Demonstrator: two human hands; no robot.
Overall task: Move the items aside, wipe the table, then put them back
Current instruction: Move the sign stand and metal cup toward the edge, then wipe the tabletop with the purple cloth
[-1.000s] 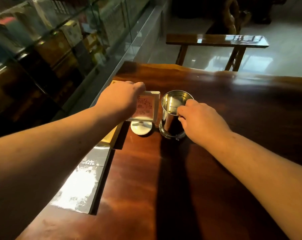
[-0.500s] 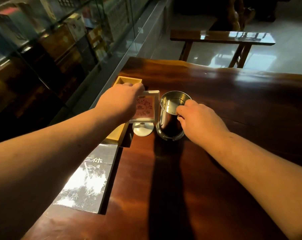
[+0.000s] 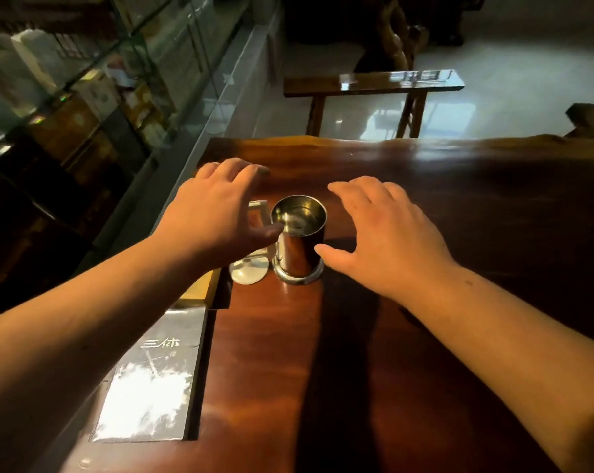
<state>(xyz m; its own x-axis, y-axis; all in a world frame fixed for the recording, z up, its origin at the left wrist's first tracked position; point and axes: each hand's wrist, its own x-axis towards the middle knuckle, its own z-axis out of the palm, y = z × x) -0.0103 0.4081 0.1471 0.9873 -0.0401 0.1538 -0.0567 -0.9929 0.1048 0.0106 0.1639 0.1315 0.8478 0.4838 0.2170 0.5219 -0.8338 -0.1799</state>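
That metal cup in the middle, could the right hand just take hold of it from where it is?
Probably yes. The right hand hovers open just right of the metal cup, thumb near its base, with nothing between them. The left hand and the small sign stand are on the cup's other side.

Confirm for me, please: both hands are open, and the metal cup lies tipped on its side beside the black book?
Not quite. In the head view the metal cup stands upright, not tipped. The left hand and right hand are open, and the black book lies nearer the camera.
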